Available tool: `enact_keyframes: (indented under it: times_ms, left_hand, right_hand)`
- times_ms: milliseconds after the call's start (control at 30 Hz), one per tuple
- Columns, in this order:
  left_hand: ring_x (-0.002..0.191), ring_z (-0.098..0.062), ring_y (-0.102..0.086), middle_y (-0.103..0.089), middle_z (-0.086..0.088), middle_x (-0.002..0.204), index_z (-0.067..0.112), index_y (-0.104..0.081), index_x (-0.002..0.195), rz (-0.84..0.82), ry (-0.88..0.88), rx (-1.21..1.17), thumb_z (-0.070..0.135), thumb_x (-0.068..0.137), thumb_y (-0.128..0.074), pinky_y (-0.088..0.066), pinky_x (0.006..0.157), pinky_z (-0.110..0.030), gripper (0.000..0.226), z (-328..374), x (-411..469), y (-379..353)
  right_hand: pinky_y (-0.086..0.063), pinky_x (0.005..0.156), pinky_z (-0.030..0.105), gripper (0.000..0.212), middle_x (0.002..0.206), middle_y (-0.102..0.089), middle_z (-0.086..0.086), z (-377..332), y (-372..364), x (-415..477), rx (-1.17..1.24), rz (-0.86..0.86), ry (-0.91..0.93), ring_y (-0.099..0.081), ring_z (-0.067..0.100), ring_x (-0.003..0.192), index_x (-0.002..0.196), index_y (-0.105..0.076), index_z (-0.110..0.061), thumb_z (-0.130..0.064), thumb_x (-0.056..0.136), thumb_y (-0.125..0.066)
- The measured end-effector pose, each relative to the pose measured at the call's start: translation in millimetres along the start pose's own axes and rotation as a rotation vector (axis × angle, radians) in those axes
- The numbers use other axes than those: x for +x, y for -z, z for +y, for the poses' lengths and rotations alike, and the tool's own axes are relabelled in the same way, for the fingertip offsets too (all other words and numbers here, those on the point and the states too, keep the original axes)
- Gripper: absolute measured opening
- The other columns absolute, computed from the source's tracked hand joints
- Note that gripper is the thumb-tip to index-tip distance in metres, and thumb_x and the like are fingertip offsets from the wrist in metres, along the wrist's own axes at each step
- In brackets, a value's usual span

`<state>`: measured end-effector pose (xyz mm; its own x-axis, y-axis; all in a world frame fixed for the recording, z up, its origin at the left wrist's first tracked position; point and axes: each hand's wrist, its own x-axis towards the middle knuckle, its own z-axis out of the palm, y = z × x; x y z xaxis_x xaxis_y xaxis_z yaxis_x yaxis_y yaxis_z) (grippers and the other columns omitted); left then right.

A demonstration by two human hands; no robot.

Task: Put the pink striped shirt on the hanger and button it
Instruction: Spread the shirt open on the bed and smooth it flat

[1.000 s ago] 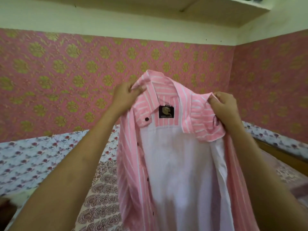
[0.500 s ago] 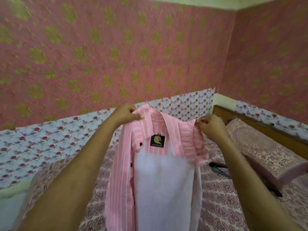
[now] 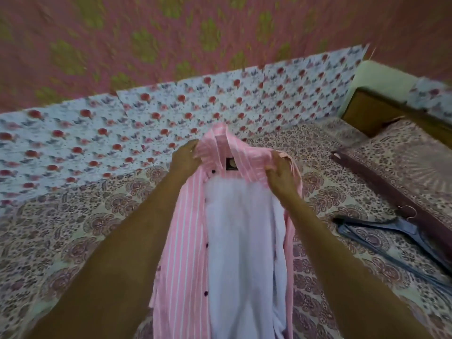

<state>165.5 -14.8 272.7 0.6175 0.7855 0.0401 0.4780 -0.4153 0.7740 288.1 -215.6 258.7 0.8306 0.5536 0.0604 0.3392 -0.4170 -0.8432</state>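
The pink striped shirt [image 3: 186,228] hangs open in front of me, its white lining and black neck label facing me, dark buttons down its left placket. My left hand [image 3: 184,159] pinches the collar's left side. My right hand [image 3: 281,178] grips the collar's right side. A blue-grey hanger [image 3: 381,236] lies on the bed to the right, apart from the shirt, its metal hook near the pillow.
A bed with a paisley bedsheet [image 3: 85,216] spreads below the shirt. A paisley pillow [image 3: 403,162] lies at the right by a wooden headboard [image 3: 367,113]. A floral cloth [image 3: 171,106] lines the pink wall behind.
The view has tilted down toward the bed. Both hands have lowered the shirt, keeping hold of the collar; the hanger on the bed has come fully into view.
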Motion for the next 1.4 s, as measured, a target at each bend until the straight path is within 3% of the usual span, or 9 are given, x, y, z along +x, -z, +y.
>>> enact_keyframes:
  times_ms: [100, 300, 500, 633, 733, 1000, 1133, 1233, 1400]
  left_hand:
    - [0.139, -0.024, -0.025, -0.018, -0.008, 0.154, 0.011, -0.014, 0.148, -0.267, 0.074, 0.162, 0.002, 0.083, -0.063, -0.029, 0.11, -0.032, 0.082, -46.9, 6.6, -47.5]
    - [0.137, -0.026, -0.031, -0.03, -0.014, 0.149, 0.003, -0.033, 0.14, -0.444, 0.226, 0.163, 0.001, 0.085, -0.06, -0.022, 0.11, -0.026, 0.06, -161.1, -69.1, -113.6]
    - [0.122, -0.031, -0.049, -0.053, -0.015, 0.132, 0.005, -0.054, 0.125, -0.157, 0.358, 0.305, 0.003, 0.088, -0.052, -0.035, 0.103, -0.032, 0.038, -246.0, -152.9, -105.1]
    - [0.122, -0.036, -0.047, -0.048, -0.018, 0.134, 0.007, -0.048, 0.129, -0.025, 0.529, 0.35, 0.01, 0.088, -0.054, -0.038, 0.1, -0.038, 0.041, -273.6, -186.9, -81.5]
    - [0.124, -0.041, -0.044, -0.044, -0.026, 0.137, 0.001, -0.033, 0.138, -0.008, 0.741, 0.258, 0.024, 0.094, -0.049, -0.038, 0.099, -0.044, 0.052, -274.1, -202.1, -77.3]
    - [0.071, -0.018, -0.057, -0.062, -0.011, 0.092, 0.001, -0.059, 0.11, -0.133, 0.917, -0.34, 0.022, 0.087, -0.062, -0.049, 0.067, -0.027, 0.032, -268.9, -222.1, -70.4]
    - [0.062, -0.011, -0.055, -0.062, -0.012, 0.094, -0.003, -0.058, 0.107, 0.125, 0.691, -0.154, 0.002, 0.082, -0.061, -0.045, 0.047, -0.02, 0.025, -253.4, -206.3, -41.9]
    - [0.077, -0.023, -0.06, -0.064, -0.014, 0.099, -0.001, -0.058, 0.108, 0.328, 0.572, 0.137, 0.006, 0.082, -0.062, -0.05, 0.063, -0.026, 0.027, -255.1, -197.2, -9.6]
    - [0.113, -0.019, -0.05, -0.053, -0.006, 0.133, 0.017, -0.056, 0.125, -0.349, 0.422, -0.048, 0.024, 0.091, -0.055, -0.041, 0.098, -0.036, 0.034, -258.9, -222.3, -15.6]
  right_hand:
    - [-0.011, 0.109, 0.022, 0.06, 0.155, -0.012, 0.013, 54.7, -45.0, 0.6, -0.084, -0.235, -0.012, -0.013, 0.025, 0.143, 0.145, -0.013, -0.003, -0.008, 0.095, -0.045]
    - [-0.023, 0.107, 0.021, 0.052, 0.148, -0.034, 0.008, 144.4, -112.1, -67.5, -0.085, -0.4, -0.224, -0.033, 0.022, 0.137, 0.143, -0.029, -0.009, -0.018, 0.095, -0.048]
    - [-0.046, 0.091, 0.034, 0.025, 0.109, -0.067, 0.015, 173.8, -160.3, -143.7, -0.062, -0.523, -0.339, -0.061, 0.032, 0.104, 0.111, -0.062, -0.006, -0.006, 0.089, -0.05]
    - [-0.044, 0.088, 0.033, 0.029, 0.109, -0.066, 0.01, 174.5, -191.4, -181.8, -0.191, -0.56, -0.448, -0.059, 0.029, 0.105, 0.108, -0.057, -0.009, -0.03, 0.088, -0.054]
    - [-0.047, 0.082, 0.037, 0.047, 0.105, -0.064, 0.014, 176.7, -205.2, -199.4, -0.195, -0.503, -0.535, -0.061, 0.032, 0.1, 0.112, -0.047, -0.006, -0.039, 0.084, -0.062]
    - [-0.039, 0.069, 0.032, 0.023, 0.091, -0.066, 0.018, 177.9, -194.4, -216.5, -0.321, -0.07, -0.447, -0.061, 0.034, 0.088, 0.099, -0.056, -0.006, -0.026, 0.094, -0.047]
    - [-0.037, 0.067, 0.032, 0.02, 0.093, -0.065, 0.02, 168.8, -177.3, -207.5, -0.207, 0.222, -0.581, -0.06, 0.035, 0.089, 0.105, -0.056, -0.006, -0.012, 0.094, -0.04]
    - [-0.037, 0.066, 0.03, 0.022, 0.094, -0.065, 0.02, 169.0, -161.6, -203.9, -0.234, 0.199, -0.519, -0.06, 0.034, 0.088, 0.106, -0.057, -0.004, -0.018, 0.096, -0.042]
    - [-0.046, 0.069, 0.033, 0.038, 0.084, -0.068, 0.009, 168.9, -169.1, -257.1, -0.094, -0.251, -0.28, -0.058, 0.021, 0.07, 0.096, -0.061, -0.011, -0.04, 0.081, -0.042]
